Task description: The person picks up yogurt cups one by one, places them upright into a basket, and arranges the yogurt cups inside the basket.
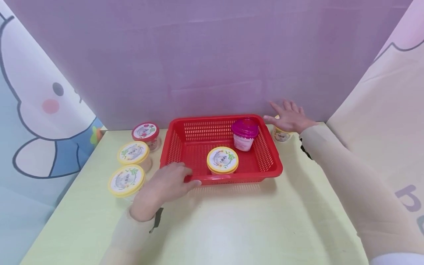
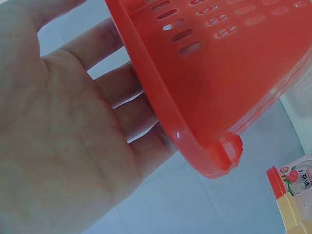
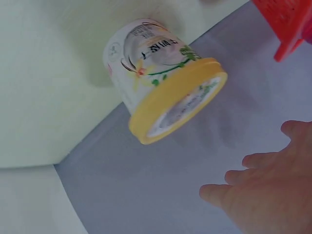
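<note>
My left hand (image 1: 167, 182) rests its fingers over the front left corner of a red plastic basket (image 1: 188, 120), palm down and thumb extended. In the left wrist view, the extended fingers (image 2: 122, 83) reach behind the basket's rim (image 2: 146, 73). My right hand (image 1: 288, 117) hovers with spread fingers above a small yellow-lidded tub (image 1: 282, 137), right of the basket. In the right wrist view this printed white tub (image 3: 146, 53) stands apart from the hand. Inside the basket are a yellow-lidded tub (image 1: 222, 160) and a purple-lidded tub (image 1: 244, 134).
Left of the basket stand two yellow-lidded tubs (image 1: 133, 152) and a red-lidded tub (image 1: 145, 132). A purple-grey wall (image 1: 212, 66) rises behind the pale table (image 1: 232, 224), with a cartoon-printed panel (image 1: 43, 92) on the left and another panel on the right.
</note>
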Tool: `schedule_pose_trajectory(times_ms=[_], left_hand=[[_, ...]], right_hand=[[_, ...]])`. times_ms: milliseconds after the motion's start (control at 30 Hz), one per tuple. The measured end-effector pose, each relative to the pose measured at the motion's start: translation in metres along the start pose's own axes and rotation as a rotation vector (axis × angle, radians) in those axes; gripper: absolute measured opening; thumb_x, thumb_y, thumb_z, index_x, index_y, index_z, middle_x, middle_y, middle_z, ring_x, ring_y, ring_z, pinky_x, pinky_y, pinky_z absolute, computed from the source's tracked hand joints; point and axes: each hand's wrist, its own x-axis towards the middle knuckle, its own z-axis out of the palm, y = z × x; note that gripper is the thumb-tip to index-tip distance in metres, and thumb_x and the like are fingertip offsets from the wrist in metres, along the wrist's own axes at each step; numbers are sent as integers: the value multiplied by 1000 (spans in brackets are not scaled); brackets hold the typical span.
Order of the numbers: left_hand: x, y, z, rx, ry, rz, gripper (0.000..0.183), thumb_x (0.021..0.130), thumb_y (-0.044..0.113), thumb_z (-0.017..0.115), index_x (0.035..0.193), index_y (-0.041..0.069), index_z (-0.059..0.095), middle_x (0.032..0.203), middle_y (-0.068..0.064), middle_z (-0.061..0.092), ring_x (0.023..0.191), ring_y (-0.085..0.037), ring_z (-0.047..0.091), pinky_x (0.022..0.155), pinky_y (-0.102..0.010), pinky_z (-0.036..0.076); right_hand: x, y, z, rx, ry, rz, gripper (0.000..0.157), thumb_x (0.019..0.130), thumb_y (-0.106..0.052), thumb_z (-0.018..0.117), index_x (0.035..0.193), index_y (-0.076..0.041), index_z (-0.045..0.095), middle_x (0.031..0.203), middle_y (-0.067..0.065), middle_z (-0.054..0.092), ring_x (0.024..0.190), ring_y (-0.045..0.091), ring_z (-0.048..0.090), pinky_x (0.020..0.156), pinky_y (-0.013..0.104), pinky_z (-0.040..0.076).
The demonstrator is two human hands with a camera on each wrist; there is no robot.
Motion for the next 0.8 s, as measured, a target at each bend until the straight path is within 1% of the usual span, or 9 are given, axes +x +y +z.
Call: schedule_pose_trajectory(times_ms=[133,300,467,600,700,800], left_hand=[[0,0,1,-2,-2,-3,54,83,48,81,124,15,70,105,1,67,97,-17,59,79,-37,57],[0,1,1,-6,-2,-4,53,82,48,82,123,16,71,105,2,67,96,-17,59,79,-36,57],[1,3,2,-11,-1,-3,51,83,48,82,121,16,71,101,3,66,94,-16,59,78,-35,57],[2,3,2,-7,1,2,50,83,47,81,121,16,71,101,3,66,94,-16,58,78,-35,57],[2,3,2,-8,0,2,51,83,47,81,121,15,71,101,3,66,94,-16,59,78,-36,57],[3,3,3,-10,0,3,51,83,47,81,122,15,71,101,3,66,95,-16,59,79,-37,57]], right_hand=[[3,9,5,23,6,26,89,99,-66,40,164,-16,6,163,33,-8,148,56,-10,113,73,-6],[8,20,13,30,10,51,91,98,-66,42,164,-16,5,162,35,-7,147,59,-8,113,74,-4],[14,29,23,47,5,88,92,96,-65,47,164,-16,7,162,34,-6,147,58,-7,113,75,-2],[18,35,31,26,-10,102,91,97,-65,47,164,-16,10,162,34,-3,146,60,-5,112,76,0],[20,37,36,-1,-14,105,92,96,-67,45,164,-17,10,162,34,-1,145,61,-3,112,76,3],[18,39,39,-5,-14,113,93,94,-70,44,164,-18,11,163,32,-1,145,61,-2,112,76,6]])
